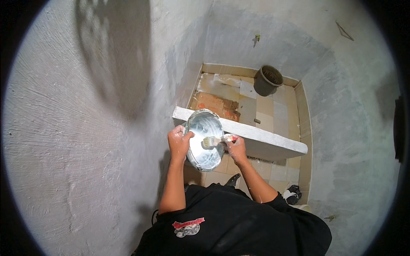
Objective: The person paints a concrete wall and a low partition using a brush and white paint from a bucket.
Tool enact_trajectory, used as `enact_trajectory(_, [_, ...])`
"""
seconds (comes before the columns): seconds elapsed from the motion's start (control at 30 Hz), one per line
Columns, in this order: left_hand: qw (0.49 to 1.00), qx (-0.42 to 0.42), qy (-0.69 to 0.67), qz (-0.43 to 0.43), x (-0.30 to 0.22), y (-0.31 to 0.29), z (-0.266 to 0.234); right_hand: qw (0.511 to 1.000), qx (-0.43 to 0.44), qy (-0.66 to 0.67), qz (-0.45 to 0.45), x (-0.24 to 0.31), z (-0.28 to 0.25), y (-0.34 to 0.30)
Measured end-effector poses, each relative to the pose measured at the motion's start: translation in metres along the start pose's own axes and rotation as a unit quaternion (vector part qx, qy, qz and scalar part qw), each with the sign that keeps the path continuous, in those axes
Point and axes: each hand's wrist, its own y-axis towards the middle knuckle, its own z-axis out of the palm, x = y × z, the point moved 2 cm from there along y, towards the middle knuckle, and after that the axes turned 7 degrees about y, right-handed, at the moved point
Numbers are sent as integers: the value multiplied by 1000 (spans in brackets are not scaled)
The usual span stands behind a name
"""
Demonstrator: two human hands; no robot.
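My left hand (178,143) grips the left rim of a round bucket (200,160), thumb over the inside edge. The bucket is tilted so its inside faces me, and its wall is smeared with whitish paint. In my right hand (236,148) is a flat paintbrush (212,142), its handle partly red. Its pale bristles point left, over the mouth of the bucket; whether they touch the inner wall I cannot tell. White specks of paint dot both hands and forearms.
A low white-topped partition (265,137) runs just beyond the bucket. Past it, a dark bucket (267,81) and an orange-brown sheet (215,106) are on the tiled floor. A rough grey wall (85,149) rises close on my left. A black plastic bag (293,194) lies at lower right.
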Motion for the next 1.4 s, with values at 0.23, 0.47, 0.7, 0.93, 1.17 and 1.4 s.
enact_trajectory(0.23, [999, -3, 35, 3, -3, -1, -1, 981, -63, 169, 71, -23, -29, 5])
enact_trajectory(0.47, [999, 30, 9, 7, 1, 8, -10, 1000, -16, 12, 18, -4, 18, -3])
enact_trajectory(0.7, [997, 57, 38, 16, -13, 6, -5, 976, -80, -142, -142, -6, 22, -5])
enact_trajectory(0.93, [996, 57, 59, 42, 3, 10, -8, 967, -61, -204, -138, 5, 27, -13])
enact_trajectory(1.17, [998, -3, 45, -39, 17, 15, -9, 990, -6, 128, 58, -1, 13, -2])
enact_trajectory(1.4, [992, -61, 47, -98, 44, 16, -31, 927, -65, 346, 131, -14, -3, 12])
